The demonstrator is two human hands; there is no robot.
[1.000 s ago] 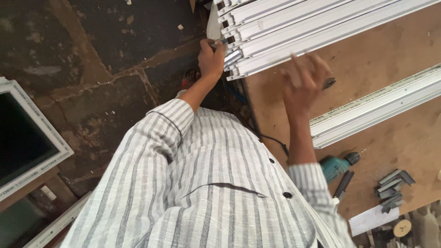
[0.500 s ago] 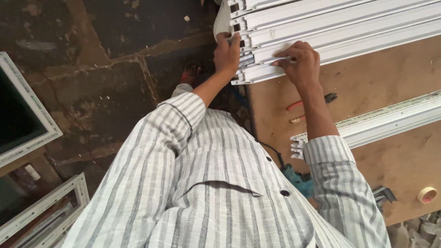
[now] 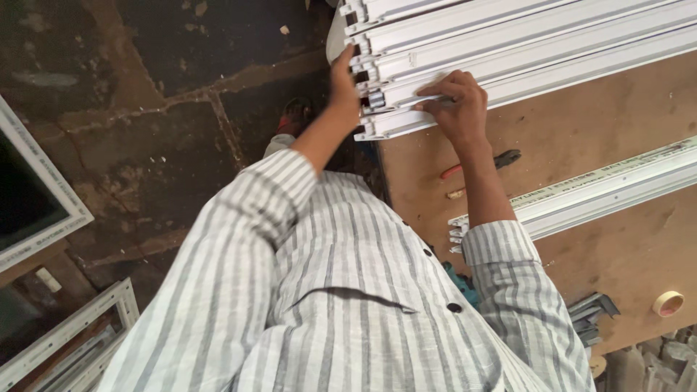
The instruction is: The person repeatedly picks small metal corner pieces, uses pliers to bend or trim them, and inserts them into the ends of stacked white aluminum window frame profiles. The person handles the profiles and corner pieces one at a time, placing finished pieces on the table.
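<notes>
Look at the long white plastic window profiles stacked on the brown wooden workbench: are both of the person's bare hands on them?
Yes: the left hand presses the stack's cut ends, and the right hand grips one white profile.

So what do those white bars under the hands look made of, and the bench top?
White bars: probably plastic window profile, smooth matte white, with hollow chambers showing at the cut ends; painted metal can't be excluded. Bench top: seemingly brown wood fibreboard, flat, dull, grainless.

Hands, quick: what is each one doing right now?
Left hand: pressed against the cut ends of the stacked white profiles; grip cannot be told.
Right hand: fingers curled down on top of the same profiles.
</notes>
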